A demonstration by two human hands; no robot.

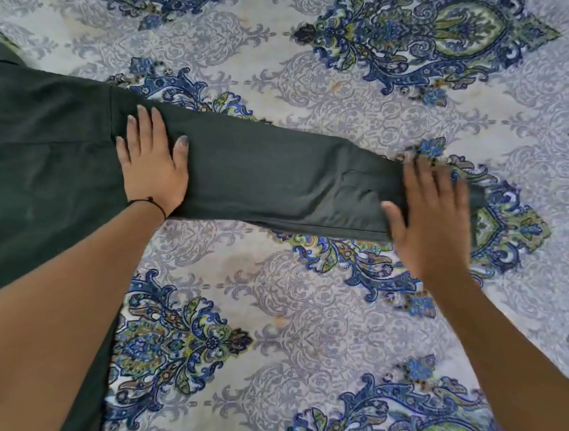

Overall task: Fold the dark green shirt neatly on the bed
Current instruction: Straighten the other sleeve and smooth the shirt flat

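Green shirt sleeve [262, 179], hands [151, 166] [431, 211] flat at both ends.

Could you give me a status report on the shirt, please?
Left hand flat on sleeve near shoulder; right hand flat at cuff. Dark green shirt spread flat. Nothing blocking.

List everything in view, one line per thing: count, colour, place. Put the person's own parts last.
dark green shirt: one, dark green, lying flat on the bed at the left, body running off the left edge.
sleeve: one, dark green, stretched out to the right from the shirt's body across the middle of the view.
bedspread: one, pale grey with blue and green paisley medallions, under everything.
wrist band: one, thin and dark with a small red bead, on the left wrist.
left hand: one, flat with straight fingers, pressing the sleeve near the shoulder seam.
right hand: one, blurred, fingers spread, on the sleeve's cuff end.
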